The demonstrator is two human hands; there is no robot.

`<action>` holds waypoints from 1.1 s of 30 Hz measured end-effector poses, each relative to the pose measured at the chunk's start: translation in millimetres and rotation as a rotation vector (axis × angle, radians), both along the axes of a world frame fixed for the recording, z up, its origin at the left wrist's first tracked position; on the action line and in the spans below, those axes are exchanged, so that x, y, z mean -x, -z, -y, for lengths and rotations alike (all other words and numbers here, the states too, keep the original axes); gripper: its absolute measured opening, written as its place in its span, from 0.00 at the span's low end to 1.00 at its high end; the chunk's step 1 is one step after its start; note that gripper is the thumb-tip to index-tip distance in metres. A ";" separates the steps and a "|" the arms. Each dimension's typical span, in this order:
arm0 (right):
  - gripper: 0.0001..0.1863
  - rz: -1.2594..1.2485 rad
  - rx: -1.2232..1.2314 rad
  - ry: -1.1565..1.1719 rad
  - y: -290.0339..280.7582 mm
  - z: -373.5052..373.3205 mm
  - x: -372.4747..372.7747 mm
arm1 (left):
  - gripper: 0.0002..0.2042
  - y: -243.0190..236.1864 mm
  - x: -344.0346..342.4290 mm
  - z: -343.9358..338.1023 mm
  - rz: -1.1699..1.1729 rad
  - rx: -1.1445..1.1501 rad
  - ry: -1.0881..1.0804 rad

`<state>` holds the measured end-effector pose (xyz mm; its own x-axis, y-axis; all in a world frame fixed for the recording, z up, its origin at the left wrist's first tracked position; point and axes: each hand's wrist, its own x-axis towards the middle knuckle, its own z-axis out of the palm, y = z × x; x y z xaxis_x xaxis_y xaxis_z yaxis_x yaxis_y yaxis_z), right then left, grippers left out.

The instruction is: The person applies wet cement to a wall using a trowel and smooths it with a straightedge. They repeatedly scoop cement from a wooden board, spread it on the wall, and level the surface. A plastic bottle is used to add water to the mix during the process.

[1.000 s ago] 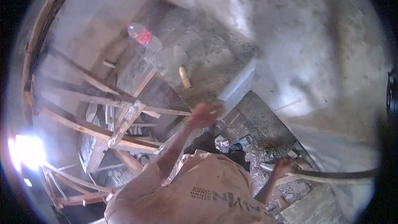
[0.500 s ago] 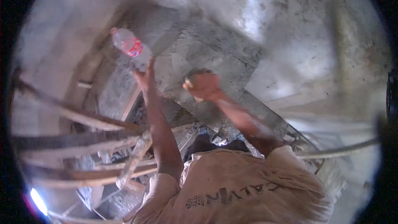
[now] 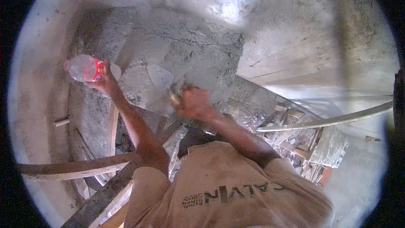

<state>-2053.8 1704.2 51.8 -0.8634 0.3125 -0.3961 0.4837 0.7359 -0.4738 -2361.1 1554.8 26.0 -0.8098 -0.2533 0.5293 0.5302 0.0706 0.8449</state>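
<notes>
My left hand [image 3: 105, 83] is wrapped round the lower part of a clear plastic bottle [image 3: 80, 68] with a red label. The bottle lies nearly sideways, its reddish cap end pointing left. In the middle, my right hand [image 3: 195, 102] is closed on a trowel [image 3: 160, 76]. Its pale, pointed blade lies on or just above the wet grey mortar surface [image 3: 198, 46]; contact is hard to tell. A light-coloured handle end shows beside my fingers, and a dark patch by the knuckles is too blurred to name.
Rough wooden beams [image 3: 114, 162] cross at the lower left. A curved-looking pole [image 3: 329, 122] reaches in from the right. Scrap wood and debris [image 3: 295, 139] lie below. Smooth plastered walls [image 3: 291, 46] rise at the right. A short stub [image 3: 62, 121] sticks out of the left wall.
My left hand and the bottle have moved left and lower, with the bottle tipping flatter. My right hand has shifted slightly left and down, and the trowel blade now shows. The whole view has shifted.
</notes>
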 end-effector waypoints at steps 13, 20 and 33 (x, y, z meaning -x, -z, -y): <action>0.15 -0.196 0.146 0.711 -22.6 -125.0 -166.9 | 0.37 3.4 6.6 9.4 0.158 0.108 -0.095; 0.15 -0.227 -0.047 0.325 -5.6 -178.5 -79.4 | 0.32 7.7 -9.5 13.7 0.127 0.025 -0.078; 0.10 -0.332 -0.200 -0.146 -1.3 -224.7 -6.7 | 0.25 -16.5 -116.3 3.4 0.383 -0.271 -0.077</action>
<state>-2047.1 1928.9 53.1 -0.9751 0.2195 -0.0321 0.2119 0.8789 -0.4274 -2244.8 1551.4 42.6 -0.9073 -0.4078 0.1024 0.1784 -0.1528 0.9720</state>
